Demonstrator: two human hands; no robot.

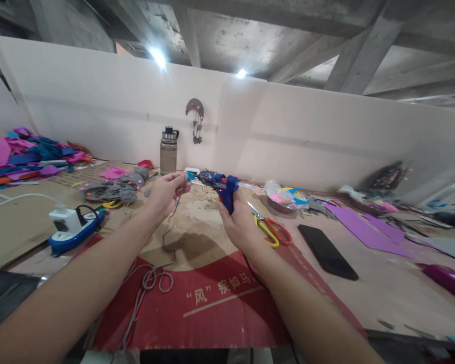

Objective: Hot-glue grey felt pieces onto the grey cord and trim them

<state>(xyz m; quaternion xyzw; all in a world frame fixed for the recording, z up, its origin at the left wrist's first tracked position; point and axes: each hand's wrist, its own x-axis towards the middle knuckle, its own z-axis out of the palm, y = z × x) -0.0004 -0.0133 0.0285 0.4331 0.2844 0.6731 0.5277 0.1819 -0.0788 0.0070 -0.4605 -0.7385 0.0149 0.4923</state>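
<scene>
My right hand (238, 217) is wrapped round the grip of a blue hot glue gun (224, 191), which points left with a clear glue stick (248, 186) poking from its back. In a pinch, my left hand (169, 191) holds a small blue felt piece (190, 176) close to the gun's nozzle. I cannot tell whether nozzle and felt touch. Grey yarn (167, 235) hangs below my left hand and runs down in loops onto the red and tan cardboard (208, 323). Scissors with red and yellow handles (273, 231) lie just right of my right hand.
A black phone (328, 252) and purple felt sheets (367, 230) lie to the right. At the left are a blue power strip (77, 233), grey felt pieces (116, 189) and a heap of coloured felt (34, 151). A bottle (169, 154) stands by the white partition (273, 131).
</scene>
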